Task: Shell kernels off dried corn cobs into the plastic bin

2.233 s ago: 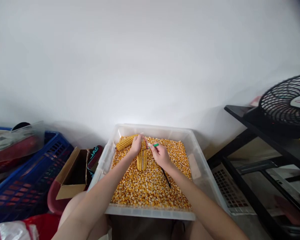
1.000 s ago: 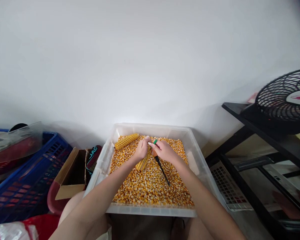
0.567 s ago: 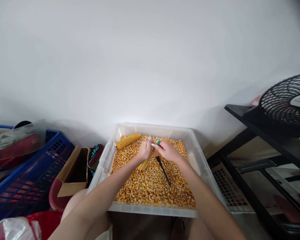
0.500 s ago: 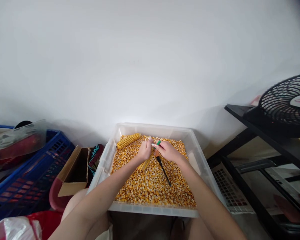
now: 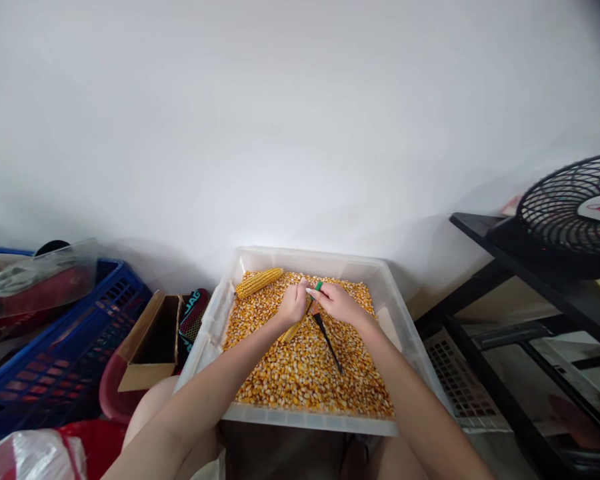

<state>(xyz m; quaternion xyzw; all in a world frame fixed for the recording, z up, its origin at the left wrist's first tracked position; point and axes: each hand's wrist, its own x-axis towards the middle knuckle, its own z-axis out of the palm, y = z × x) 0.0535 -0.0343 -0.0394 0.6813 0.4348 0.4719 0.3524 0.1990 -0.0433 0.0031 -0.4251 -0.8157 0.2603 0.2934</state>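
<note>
My left hand is closed over the upper end of a yellow corn cob, whose lower end slants out below the fingers. Close against it is my right hand, fingers curled and thumb pointing left. A small green end sticks up from the right hand's grip; the rest of that tool is mostly hidden. Beneath the right hand a black slender tool lies on loose corn kernels. Another full corn cob rests at the bin's back left. The clear plastic bin holds all of these.
To the left stand an open cardboard box, a pink basin and a blue crate. On the right, a black fan sits on a black-framed stand, with a white plastic basket below. A white wall rises behind the bin.
The view has shifted very slightly. Both hands stay together over the kernels, with only small movement at the fingers; the cob and black tool lie as before.
</note>
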